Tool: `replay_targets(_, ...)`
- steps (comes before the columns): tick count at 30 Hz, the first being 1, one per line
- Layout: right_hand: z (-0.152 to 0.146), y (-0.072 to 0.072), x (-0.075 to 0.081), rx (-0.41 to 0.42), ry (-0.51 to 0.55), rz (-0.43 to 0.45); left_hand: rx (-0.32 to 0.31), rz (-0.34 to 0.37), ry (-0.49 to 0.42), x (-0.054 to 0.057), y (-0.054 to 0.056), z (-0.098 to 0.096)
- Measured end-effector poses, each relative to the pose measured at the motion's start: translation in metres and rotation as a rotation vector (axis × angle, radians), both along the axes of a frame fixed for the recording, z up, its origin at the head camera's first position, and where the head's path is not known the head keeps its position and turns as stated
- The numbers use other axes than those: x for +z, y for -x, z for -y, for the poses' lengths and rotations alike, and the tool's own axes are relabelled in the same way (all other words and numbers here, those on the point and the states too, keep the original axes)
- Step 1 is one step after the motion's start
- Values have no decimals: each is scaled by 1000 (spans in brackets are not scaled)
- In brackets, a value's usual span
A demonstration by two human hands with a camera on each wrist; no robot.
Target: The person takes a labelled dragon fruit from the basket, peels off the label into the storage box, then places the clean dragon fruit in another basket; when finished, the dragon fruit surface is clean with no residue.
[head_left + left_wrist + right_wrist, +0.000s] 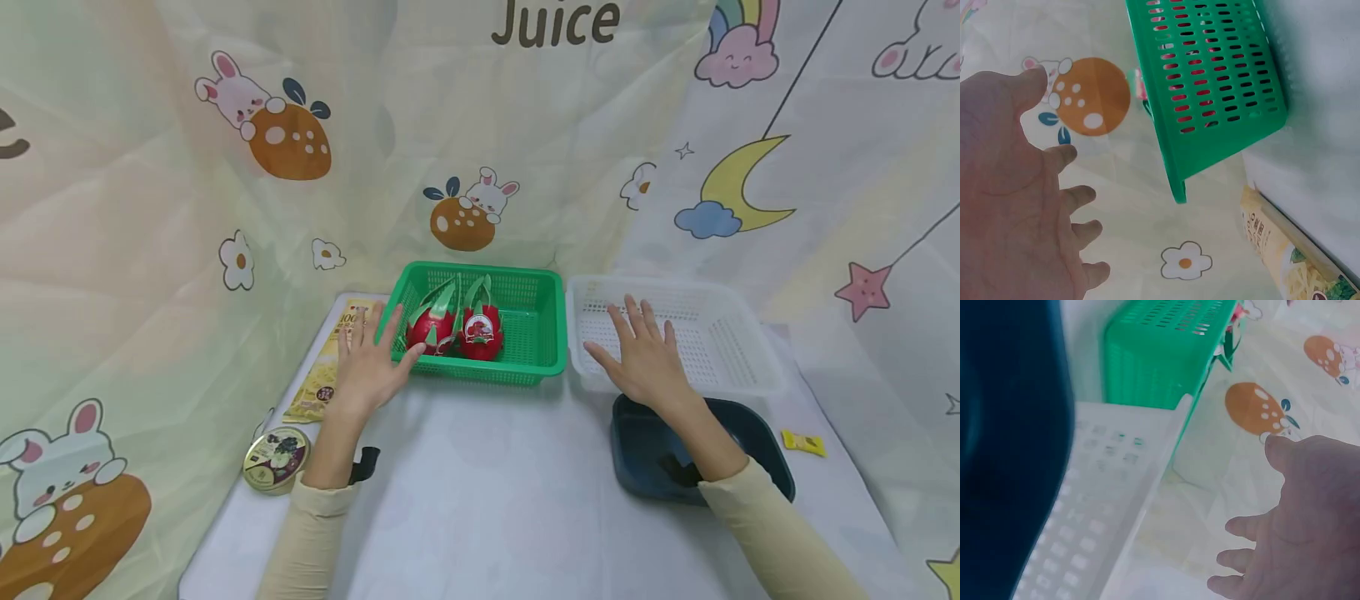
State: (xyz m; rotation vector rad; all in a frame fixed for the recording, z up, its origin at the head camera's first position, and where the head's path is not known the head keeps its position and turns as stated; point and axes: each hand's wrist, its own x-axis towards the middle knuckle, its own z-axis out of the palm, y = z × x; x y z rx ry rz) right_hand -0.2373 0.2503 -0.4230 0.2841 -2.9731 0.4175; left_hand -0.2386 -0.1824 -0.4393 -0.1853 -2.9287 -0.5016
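Two red dragon fruits, one [432, 327] at the left and one [481, 332] bearing a round label, stand in a green plastic basket [536, 367]. My left hand [367, 371] is spread over the basket's left front corner, holding nothing. In the left wrist view its palm [1010, 200] shows beside the basket wall [1210, 81]. My right hand [645, 358] is spread with fingers apart over the front of a white plastic basket [720, 333], also holding nothing. Below that wrist lies a dark blue tray [750, 425], partly hidden by the forearm.
Left of the green basket lies a yellow food packet [318, 379]. A round tin [276, 460] with a grape picture sits near the left table edge. A small yellow wrapped piece [803, 442] lies right of the tray. A printed cloth [570, 150] hangs behind.
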Motion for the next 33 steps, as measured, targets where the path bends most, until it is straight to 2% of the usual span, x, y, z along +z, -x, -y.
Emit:
replay_targets(9, 23, 18, 5, 42, 52, -38, -44, 20, -97, -2, 2, 16)
replay_targets(20, 53, 45, 7, 128, 249, -50, -67, -6, -288, -7, -4, 30)
replay_targets(22, 57, 50, 8, 127, 298, -27, -57, -11, -346, -7, -5, 31)
replay_targets(24, 61, 56, 9, 124, 360, 2, -20, -23, -421, -8, -6, 32)
replay_targets(29, 68, 71, 11, 61, 534, 104, 84, -114, -629, -10, -6, 32)
replay_targets(33, 76, 82, 12, 7, 691, 233, 107, -124, -778, -13, -5, 33)
